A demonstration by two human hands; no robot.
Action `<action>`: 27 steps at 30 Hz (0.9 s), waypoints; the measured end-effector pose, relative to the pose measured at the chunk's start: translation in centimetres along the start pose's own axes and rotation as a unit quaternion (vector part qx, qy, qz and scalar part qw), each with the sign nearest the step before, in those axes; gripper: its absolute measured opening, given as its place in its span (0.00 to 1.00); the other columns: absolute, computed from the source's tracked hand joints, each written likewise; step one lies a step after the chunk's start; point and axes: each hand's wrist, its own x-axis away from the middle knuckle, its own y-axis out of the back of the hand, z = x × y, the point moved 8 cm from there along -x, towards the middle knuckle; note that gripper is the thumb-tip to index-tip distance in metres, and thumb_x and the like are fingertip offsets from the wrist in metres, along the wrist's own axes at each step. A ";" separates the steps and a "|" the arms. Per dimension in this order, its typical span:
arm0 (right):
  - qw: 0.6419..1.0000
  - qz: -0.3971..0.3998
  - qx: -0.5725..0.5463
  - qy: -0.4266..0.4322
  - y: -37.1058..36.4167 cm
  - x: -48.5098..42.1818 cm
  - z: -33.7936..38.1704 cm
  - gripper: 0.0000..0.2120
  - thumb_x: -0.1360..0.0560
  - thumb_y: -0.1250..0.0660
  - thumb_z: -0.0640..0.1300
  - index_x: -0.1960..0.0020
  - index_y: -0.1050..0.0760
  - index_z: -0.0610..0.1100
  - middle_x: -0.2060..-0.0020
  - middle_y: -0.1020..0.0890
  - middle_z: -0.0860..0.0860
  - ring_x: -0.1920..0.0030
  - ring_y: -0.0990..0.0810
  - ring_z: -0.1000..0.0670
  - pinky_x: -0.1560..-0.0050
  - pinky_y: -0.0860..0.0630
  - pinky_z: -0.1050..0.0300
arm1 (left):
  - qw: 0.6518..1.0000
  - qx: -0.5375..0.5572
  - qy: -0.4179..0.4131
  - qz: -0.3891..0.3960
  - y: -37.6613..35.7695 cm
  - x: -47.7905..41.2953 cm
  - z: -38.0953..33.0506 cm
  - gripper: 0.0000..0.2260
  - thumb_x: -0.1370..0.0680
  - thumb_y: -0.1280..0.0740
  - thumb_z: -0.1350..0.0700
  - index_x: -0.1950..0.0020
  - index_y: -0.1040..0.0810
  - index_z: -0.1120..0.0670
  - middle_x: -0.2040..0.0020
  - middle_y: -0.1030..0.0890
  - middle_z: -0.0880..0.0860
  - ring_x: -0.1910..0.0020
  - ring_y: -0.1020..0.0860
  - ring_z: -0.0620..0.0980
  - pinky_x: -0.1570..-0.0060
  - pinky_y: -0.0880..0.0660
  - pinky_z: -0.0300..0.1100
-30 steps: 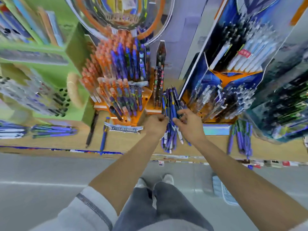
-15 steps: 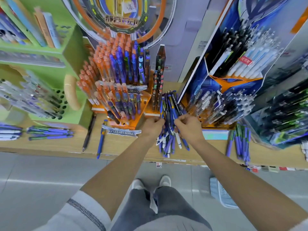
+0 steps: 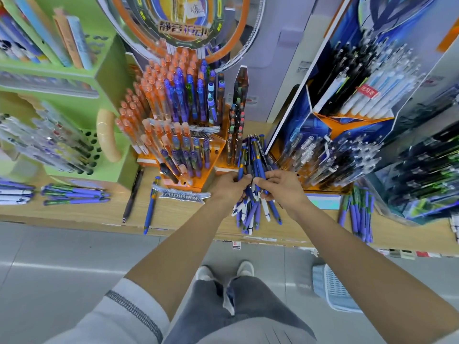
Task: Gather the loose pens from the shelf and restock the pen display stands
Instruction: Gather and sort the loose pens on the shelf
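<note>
A bundle of blue and white pens stands between my hands above the wooden shelf. My left hand grips the bundle from the left and my right hand grips it from the right, fingers curled round the barrels. Behind them stands the orange pen display stand, filled with orange and blue pens. A blue display stand with clear and white pens rises to the right. Loose on the shelf lie a blue pen, a black pen and a pile of purple pens.
A green stand with pens is at the left, with more purple pens lying in front of it. A loose printed sign strip lies on the shelf. On the floor at the right sits a pale blue basket. My shoes show below.
Both hands have stayed on the pen bundle and drawn it more upright and tighter. The view has shifted slightly.
</note>
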 end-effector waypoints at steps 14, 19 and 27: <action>0.995 0.073 -0.045 0.042 -0.2 0.8 -0.8 0.05 0.20 0.37 0.37 0.48 0.24 0.45 0.59 0.19 0.44 0.67 0.19 0.54 0.62 0.20 0.62 | 0.999 -0.007 0.004 -0.036 0.0 -0.1 -0.1 0.12 0.22 0.35 0.55 0.64 0.28 0.55 0.70 0.29 0.53 0.71 0.32 0.51 0.63 0.33 0.45; 0.993 0.066 -0.073 0.058 -0.2 1.0 -0.1 0.04 0.20 0.37 0.36 0.47 0.25 0.41 0.62 0.20 0.45 0.68 0.19 0.53 0.63 0.20 0.62 | 0.995 0.009 -0.020 -0.100 0.8 0.3 -0.5 0.14 0.22 0.35 0.55 0.67 0.29 0.55 0.72 0.30 0.53 0.72 0.32 0.52 0.64 0.34 0.45; 0.991 0.085 -0.072 0.069 0.7 1.4 -1.3 0.05 0.21 0.36 0.35 0.45 0.26 0.40 0.62 0.20 0.43 0.65 0.16 0.50 0.61 0.18 0.58 | 0.988 0.015 -0.036 -0.148 0.5 0.6 -0.7 0.17 0.22 0.36 0.55 0.69 0.34 0.56 0.75 0.34 0.52 0.74 0.36 0.51 0.67 0.37 0.43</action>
